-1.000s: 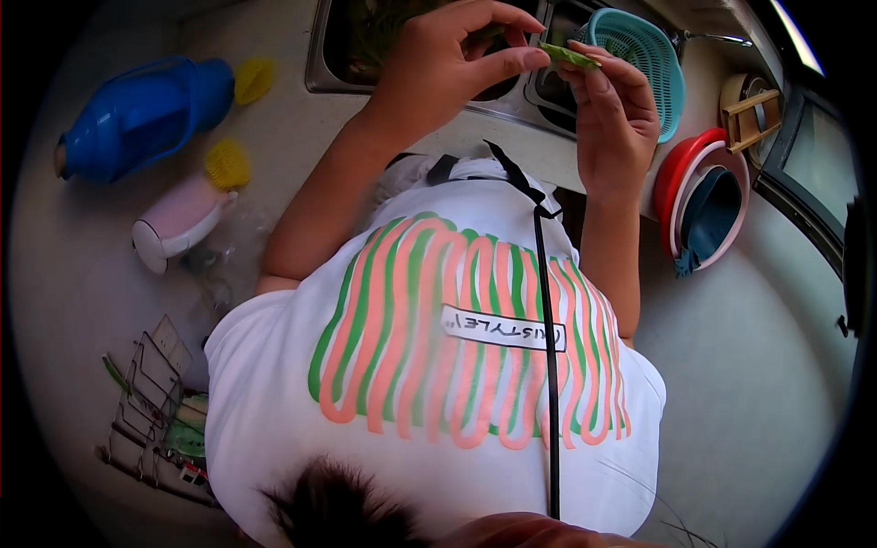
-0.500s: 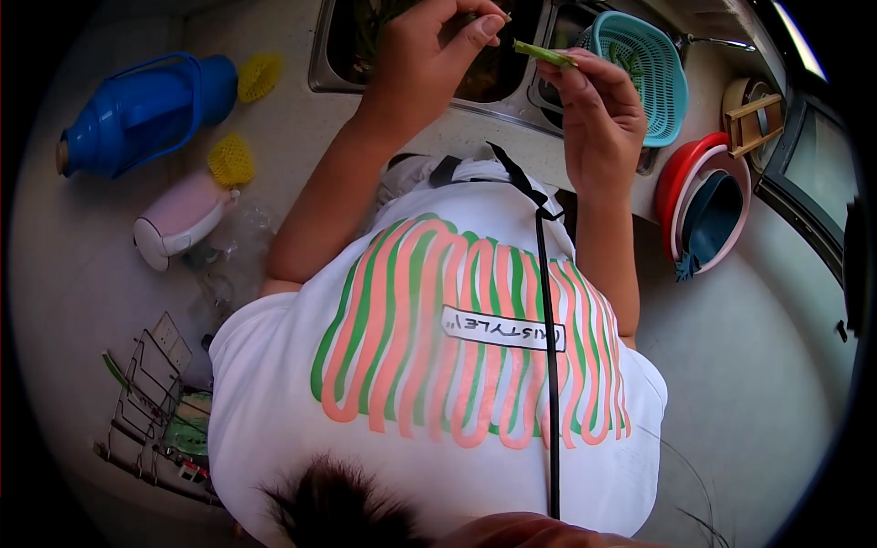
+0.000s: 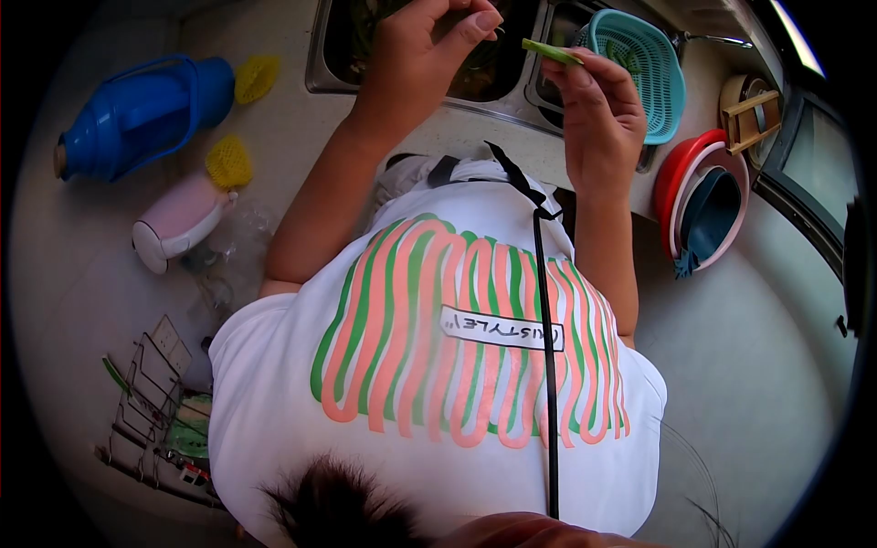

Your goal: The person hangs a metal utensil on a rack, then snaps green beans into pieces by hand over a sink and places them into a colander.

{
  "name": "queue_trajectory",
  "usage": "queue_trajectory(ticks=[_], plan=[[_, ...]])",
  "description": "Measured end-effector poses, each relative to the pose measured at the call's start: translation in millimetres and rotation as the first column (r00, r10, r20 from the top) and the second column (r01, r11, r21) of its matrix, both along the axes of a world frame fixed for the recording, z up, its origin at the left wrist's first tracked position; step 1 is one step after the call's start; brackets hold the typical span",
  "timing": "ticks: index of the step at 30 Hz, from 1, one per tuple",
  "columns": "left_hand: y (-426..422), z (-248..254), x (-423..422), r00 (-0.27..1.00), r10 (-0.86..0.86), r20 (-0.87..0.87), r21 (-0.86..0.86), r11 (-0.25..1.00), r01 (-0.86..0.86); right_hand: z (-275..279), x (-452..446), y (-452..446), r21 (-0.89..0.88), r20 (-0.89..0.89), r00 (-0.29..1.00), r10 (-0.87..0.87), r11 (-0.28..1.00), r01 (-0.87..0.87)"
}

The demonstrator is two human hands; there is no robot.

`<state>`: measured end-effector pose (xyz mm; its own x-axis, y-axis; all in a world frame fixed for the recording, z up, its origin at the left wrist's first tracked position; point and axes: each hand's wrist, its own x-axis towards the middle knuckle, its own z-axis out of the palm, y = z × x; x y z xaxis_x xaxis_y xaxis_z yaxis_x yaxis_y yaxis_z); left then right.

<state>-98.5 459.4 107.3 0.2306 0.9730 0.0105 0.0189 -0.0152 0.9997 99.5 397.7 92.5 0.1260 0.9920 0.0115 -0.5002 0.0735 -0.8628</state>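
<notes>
My left hand (image 3: 411, 59) is above the dark sink basin (image 3: 340, 78), thumb and fingers pressed together. A tiny pale bit shows at its fingertips, too small to name. Just right of it, my right hand (image 3: 603, 114) pinches a short green stalk (image 3: 551, 52) between thumb and fingers, its free end pointing left toward my left hand. The two hands are apart. Behind my right hand stands a turquoise basket (image 3: 671, 82) with green pieces (image 3: 623, 55) in it. Dark greens (image 3: 364, 27) lie in the sink basin.
On the left are a blue flask (image 3: 137, 114), two yellow scrubbers (image 3: 255, 79), a pink kettle (image 3: 178, 219), clear plastic and a wire rack (image 3: 137, 402). Red, pink and dark basins (image 3: 669, 187) are stacked on the right, near a wooden-handled item (image 3: 754, 119) and a window frame.
Over the last second my hands have parted, my left hand moving left and off the green piece. The stalk in my right hand looks shorter and barer than before.
</notes>
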Motion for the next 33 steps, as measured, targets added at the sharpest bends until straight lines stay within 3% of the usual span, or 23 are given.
queue_trajectory(ticks=[1, 4, 6, 7, 8, 9, 12, 14, 16, 18, 20, 22, 25, 28, 31, 33], plan=[[0.4, 7.6, -1.7, 0.998, -0.013, -0.055, -0.036, 0.999, 0.011, 0.4, 2.0, -0.2, -0.016, 0.033, 0.997, -0.063, 0.998, 0.064], [3.5, 2.2, -2.5, 0.995, -0.039, 0.097, -0.086, 0.995, 0.048, 1.5, 16.0, -0.7, -0.042, 0.117, 0.948, -0.296, 0.952, 0.302], [7.6, -13.2, -11.6, 0.947, -0.094, 0.308, -0.148, 0.978, 0.145, -4.0, 37.3, -2.5, -0.103, 0.255, 0.847, -0.467, 0.857, 0.504], [8.9, -20.0, -15.5, 0.905, -0.112, 0.410, -0.169, 0.966, 0.196, -2.8, 44.4, -4.0, -0.083, 0.509, 0.736, -0.446, 0.826, 0.558], [9.1, -23.3, -16.4, 0.913, -0.128, 0.388, -0.167, 0.964, 0.206, -0.5, 49.4, -6.2, -0.045, 0.725, 0.568, -0.390, 0.796, 0.604], [9.2, -25.9, -16.6, 0.919, -0.143, 0.367, -0.165, 0.963, 0.216, 1.5, 51.9, -6.6, -0.062, 0.768, 0.543, -0.341, 0.803, 0.593], [6.9, -24.4, -9.5, 0.925, -0.143, 0.353, -0.136, 0.970, 0.202, -2.4, 53.3, -7.4, -0.091, 0.718, 0.624, -0.309, 0.847, 0.524], [3.7, -22.0, -4.4, 0.924, -0.149, 0.351, -0.133, 0.969, 0.206, -10.3, 46.3, -0.8, -0.036, 0.586, 0.777, -0.231, 0.950, 0.309], [1.6, -20.3, -2.4, 0.924, -0.171, 0.342, -0.156, 0.959, 0.236, 0.5, 23.3, 2.7, -0.053, 0.584, 0.807, -0.090, 0.987, 0.149], [0.0, -2.5, -1.4, 0.948, -0.202, 0.246, -0.165, 0.955, 0.246, 2.2, 5.6, 12.7, -0.015, 0.594, 0.804, 0.034, 0.999, -0.031], [-0.6, 3.9, -1.7, 0.965, -0.234, 0.115, -0.083, 0.966, 0.244, 6.7, -4.8, 26.7, 0.106, 0.788, 0.613, 0.065, 0.965, -0.239], [-1.6, 3.2, -3.1, 0.969, -0.241, -0.053, 0.094, 0.965, 0.245, 11.3, -13.7, 30.7, 0.081, 0.819, 0.566, 0.093, 0.958, -0.275], [1.4, -10.8, -9.7, 0.954, -0.299, -0.032, 0.031, 0.954, 0.300, 10.3, -7.3, 37.7, 0.027, 0.830, 0.538, 0.147, 0.953, -0.302], [-4.0, -3.6, -10.0, 0.972, -0.209, 0.108, -0.048, 0.975, 0.215, 11.4, -1.9, 37.9, 0.027, 0.858, 0.498, 0.125, 0.958, -0.286], [-0.7, -23.1, -13.7, 0.976, -0.101, -0.195, 0.235, 0.961, 0.147, 8.0, 2.0, 35.6, 0.054, 0.828, 0.553, 0.095, 0.968, -0.247], [1.6, -27.4, -17.6, 0.963, -0.156, -0.220, 0.170, 0.966, 0.195, 7.1, 3.0, 35.3, 0.062, 0.814, 0.574, 0.087, 0.970, -0.235]])
